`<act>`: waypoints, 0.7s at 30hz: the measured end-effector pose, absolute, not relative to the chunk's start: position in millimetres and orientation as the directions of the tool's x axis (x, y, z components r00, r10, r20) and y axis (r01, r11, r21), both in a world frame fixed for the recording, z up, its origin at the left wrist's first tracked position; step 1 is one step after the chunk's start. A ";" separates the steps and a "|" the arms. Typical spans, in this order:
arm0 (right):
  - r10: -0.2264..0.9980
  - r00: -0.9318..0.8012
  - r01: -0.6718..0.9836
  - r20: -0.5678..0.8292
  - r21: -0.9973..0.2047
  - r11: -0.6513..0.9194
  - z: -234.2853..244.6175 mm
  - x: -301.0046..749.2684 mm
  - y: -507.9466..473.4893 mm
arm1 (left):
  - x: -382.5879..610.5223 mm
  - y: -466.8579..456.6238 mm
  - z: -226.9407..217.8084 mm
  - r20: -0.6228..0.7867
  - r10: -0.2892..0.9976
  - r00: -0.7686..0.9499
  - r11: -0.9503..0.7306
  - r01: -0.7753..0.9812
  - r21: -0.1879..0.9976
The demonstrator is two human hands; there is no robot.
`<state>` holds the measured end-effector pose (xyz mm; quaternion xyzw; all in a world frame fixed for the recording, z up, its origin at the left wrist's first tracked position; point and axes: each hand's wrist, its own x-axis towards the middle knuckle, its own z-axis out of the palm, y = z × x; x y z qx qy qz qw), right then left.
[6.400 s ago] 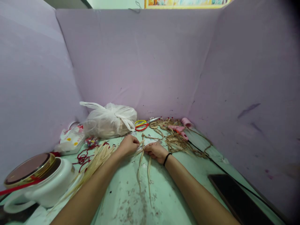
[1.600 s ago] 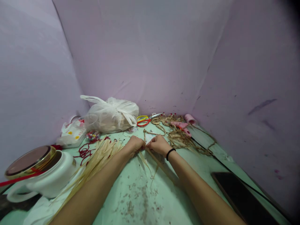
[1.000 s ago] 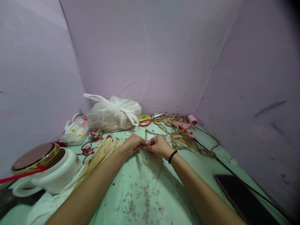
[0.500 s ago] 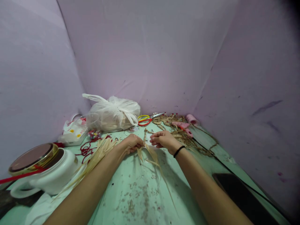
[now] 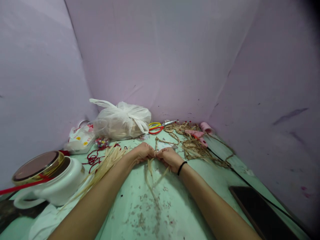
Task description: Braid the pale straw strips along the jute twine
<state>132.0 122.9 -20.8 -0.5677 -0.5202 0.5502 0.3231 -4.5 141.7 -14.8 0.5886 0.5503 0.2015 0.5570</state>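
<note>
My left hand (image 5: 145, 152) and my right hand (image 5: 170, 158) meet over the middle of the table, fingertips pinched almost together. Between them runs a braided straw cord (image 5: 156, 143), whose finished length leads away behind the fingers. Loose pale straw strands (image 5: 150, 168) hang from the pinch toward me. The left fingers are closed on the cord's end; the right fingers are closed on the strands beside it. Left of my left wrist lies a bundle of flat straw strips (image 5: 110, 160), partly behind my forearm.
At the back sit a tied white plastic bag (image 5: 122, 121) and scissors (image 5: 157, 128). A heap of braided cord (image 5: 192, 148), a pink glue gun (image 5: 200, 136) and a pink thread spool (image 5: 206, 127) lie right. A white pot (image 5: 62, 183) stands left, a dark phone-like slab (image 5: 260, 210) right.
My right hand has moved left and closed on the strands beside my left fingertips; before, its fingers were apart. The hanging strands have shifted to the left.
</note>
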 end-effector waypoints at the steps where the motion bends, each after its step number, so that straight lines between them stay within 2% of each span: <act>1: 0.951 -0.122 0.228 -0.285 -0.940 -0.253 -22.8 132.2 124.0 | -3.7 140.4 -11.2 -0.363 0.878 0.311 0.203 0.445 0.872; 7: 0.954 -0.101 0.055 -0.283 -0.959 -0.279 -29.1 130.4 124.3 | 1.1 132.4 10.8 -0.264 0.941 0.210 0.064 0.658 0.750; 9: 0.946 -0.123 -0.003 -0.300 -0.953 -0.302 -29.2 130.0 122.8 | 3.7 127.7 14.8 -0.210 0.956 0.206 -0.026 0.771 0.636; 11: 0.946 -0.133 -0.050 -0.296 -0.951 -0.304 -29.1 129.5 121.6 | 9.2 120.1 18.1 -0.145 0.972 0.185 -0.098 0.879 0.466; 13: 0.949 -0.126 -0.075 -0.287 -0.952 -0.298 -28.4 129.0 120.9 | 17.3 110.1 21.6 -0.079 0.985 0.150 -0.120 0.945 0.304; 15: 0.951 -0.111 -0.091 -0.289 -0.950 -0.299 -27.0 128.8 120.7 | 25.7 100.6 25.2 -0.036 0.991 0.127 -0.117 0.971 0.208; 17: 0.950 -0.101 -0.110 -0.295 -0.946 -0.305 -24.8 128.8 120.3 | 31.8 94.1 27.9 -0.038 0.992 0.119 -0.110 0.978 0.179; 21: 0.949 -0.101 -0.135 -0.300 -0.941 -0.312 -20.6 129.3 119.0 | 36.7 91.0 25.5 -0.078 0.986 0.146 -0.126 0.967 0.219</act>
